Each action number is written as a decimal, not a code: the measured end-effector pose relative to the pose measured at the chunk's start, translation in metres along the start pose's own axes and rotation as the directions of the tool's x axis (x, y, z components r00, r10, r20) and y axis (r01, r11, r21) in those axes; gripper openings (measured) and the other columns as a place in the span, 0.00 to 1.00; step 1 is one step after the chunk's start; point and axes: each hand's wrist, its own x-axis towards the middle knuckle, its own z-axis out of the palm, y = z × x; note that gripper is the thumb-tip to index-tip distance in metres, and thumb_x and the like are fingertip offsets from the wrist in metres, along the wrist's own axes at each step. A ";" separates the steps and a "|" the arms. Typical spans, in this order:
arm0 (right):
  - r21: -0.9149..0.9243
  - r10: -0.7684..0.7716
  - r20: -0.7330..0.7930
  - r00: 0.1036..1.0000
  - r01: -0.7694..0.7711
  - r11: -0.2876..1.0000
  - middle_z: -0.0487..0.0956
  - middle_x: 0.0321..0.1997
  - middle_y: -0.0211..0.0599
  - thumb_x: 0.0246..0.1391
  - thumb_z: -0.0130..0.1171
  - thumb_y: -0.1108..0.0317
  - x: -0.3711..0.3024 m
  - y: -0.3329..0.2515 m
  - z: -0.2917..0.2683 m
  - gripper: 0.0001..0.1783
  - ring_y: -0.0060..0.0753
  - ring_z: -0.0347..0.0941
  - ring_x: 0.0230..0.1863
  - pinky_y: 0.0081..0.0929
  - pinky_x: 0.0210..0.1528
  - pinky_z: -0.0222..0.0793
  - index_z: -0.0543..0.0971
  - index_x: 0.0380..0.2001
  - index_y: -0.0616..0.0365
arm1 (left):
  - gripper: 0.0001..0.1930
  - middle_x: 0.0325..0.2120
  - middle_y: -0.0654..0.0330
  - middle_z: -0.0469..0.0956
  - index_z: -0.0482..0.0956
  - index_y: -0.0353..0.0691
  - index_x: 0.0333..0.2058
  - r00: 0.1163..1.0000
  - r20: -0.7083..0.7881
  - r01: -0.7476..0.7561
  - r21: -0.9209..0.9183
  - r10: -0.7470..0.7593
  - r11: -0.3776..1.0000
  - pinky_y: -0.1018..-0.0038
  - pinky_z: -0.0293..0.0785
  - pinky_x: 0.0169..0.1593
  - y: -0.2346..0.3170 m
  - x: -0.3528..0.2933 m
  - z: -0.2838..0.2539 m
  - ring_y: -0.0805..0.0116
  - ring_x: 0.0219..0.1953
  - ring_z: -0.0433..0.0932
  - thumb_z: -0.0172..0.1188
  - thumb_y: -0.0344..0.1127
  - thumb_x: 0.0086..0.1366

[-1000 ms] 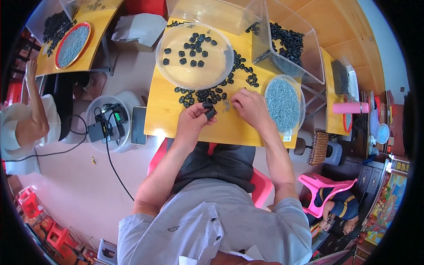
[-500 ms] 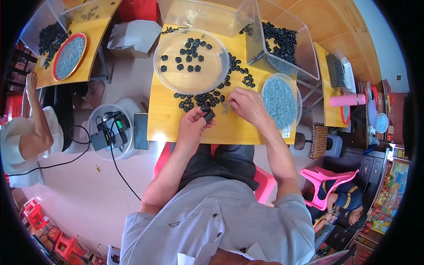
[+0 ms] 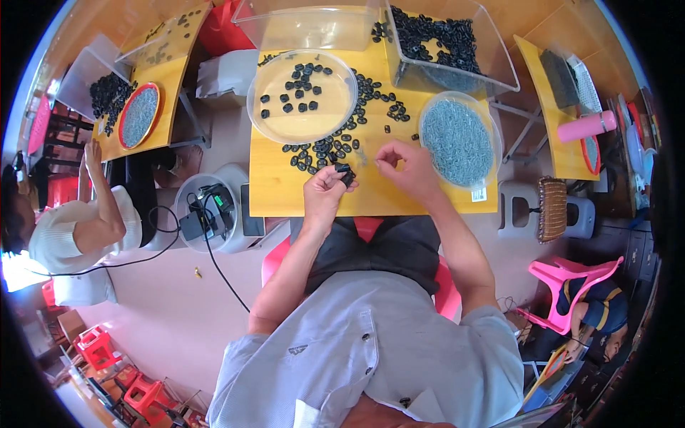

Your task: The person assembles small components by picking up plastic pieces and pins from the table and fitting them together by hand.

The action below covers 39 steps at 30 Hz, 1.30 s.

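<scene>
My left hand [image 3: 325,196] is closed, its fingertips pinching a small black plastic part [image 3: 345,175] over the table's near edge. My right hand [image 3: 412,170] hovers to its right, with thumb and forefinger drawn together; anything between them is too small to make out. Beyond my left hand, loose black plastic parts [image 3: 323,151] lie spread over the wood. A few silver screws [image 3: 362,158] lie between the hands. Several similar black parts sit in a shallow clear round tray [image 3: 314,127]. Beside my right hand, a round tray [image 3: 492,135] is heaped with silver screws [image 3: 455,143].
A clear bin [image 3: 510,78] of black parts stands at the back right, near another clear box [image 3: 303,36]. On the floor at left, a bucket [image 3: 189,187] holds a cabled device. A co-worker [image 3: 89,221] sits at a left table [image 3: 153,139]; another person [image 3: 599,314] is at lower right.
The whole view has shifted a little. My right hand has drawn away from the loose screws toward the screw tray. My left hand still pinches the black part.
</scene>
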 end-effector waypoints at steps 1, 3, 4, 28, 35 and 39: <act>0.094 -0.031 -0.013 0.999 0.032 0.995 0.81 0.28 0.31 0.51 0.63 0.73 -0.007 0.008 0.005 0.03 0.21 0.76 0.28 0.20 0.30 0.70 0.80 0.31 0.60 | 0.09 0.35 0.56 0.82 0.77 0.32 0.41 1.000 0.003 0.009 0.012 -0.009 1.000 0.76 0.78 0.41 -0.003 -0.002 0.003 0.69 0.34 0.82 0.53 0.19 0.63; 0.198 -0.054 -0.033 0.998 0.060 0.978 0.80 0.28 0.30 0.51 0.63 0.75 -0.019 0.014 0.015 0.04 0.18 0.74 0.28 0.18 0.31 0.69 0.81 0.32 0.61 | 0.09 0.35 0.57 0.82 0.77 0.30 0.42 1.000 0.003 -0.011 0.083 0.011 0.996 0.78 0.78 0.42 -0.007 -0.005 0.006 0.71 0.35 0.82 0.54 0.18 0.63; 0.244 -0.033 -0.043 0.999 0.043 0.969 0.80 0.28 0.29 0.50 0.62 0.77 -0.024 0.015 0.020 0.04 0.17 0.73 0.29 0.18 0.32 0.68 0.81 0.32 0.62 | 0.09 0.35 0.57 0.82 0.77 0.30 0.42 1.000 0.001 -0.004 0.095 0.004 0.995 0.78 0.78 0.42 -0.008 -0.007 0.006 0.71 0.35 0.82 0.54 0.18 0.63; 0.459 0.071 -0.092 0.993 -0.021 0.888 0.82 0.29 0.32 0.51 0.61 0.79 -0.047 0.054 0.052 0.05 0.17 0.78 0.29 0.18 0.33 0.73 0.80 0.33 0.62 | 0.10 0.32 0.55 0.82 0.77 0.27 0.39 1.000 0.021 0.005 0.333 -0.012 0.943 0.79 0.78 0.41 -0.004 -0.014 0.018 0.72 0.33 0.82 0.52 0.15 0.60; 0.482 0.077 -0.050 0.996 -0.044 0.875 0.80 0.30 0.28 0.54 0.58 0.82 -0.049 0.054 0.051 0.05 0.14 0.76 0.33 0.14 0.34 0.70 0.79 0.35 0.64 | 0.10 0.32 0.55 0.82 0.77 0.27 0.40 0.999 0.021 0.021 0.356 -0.030 0.934 0.79 0.79 0.40 -0.007 -0.014 0.017 0.73 0.33 0.82 0.52 0.15 0.60; 0.502 0.078 -0.029 0.997 -0.053 0.863 0.81 0.31 0.31 0.54 0.58 0.82 -0.047 0.047 0.045 0.06 0.17 0.77 0.33 0.16 0.36 0.73 0.79 0.36 0.65 | 0.10 0.30 0.57 0.83 0.79 0.27 0.39 0.999 0.031 0.015 0.376 -0.029 0.926 0.82 0.76 0.38 -0.007 -0.013 0.015 0.76 0.32 0.82 0.56 0.16 0.58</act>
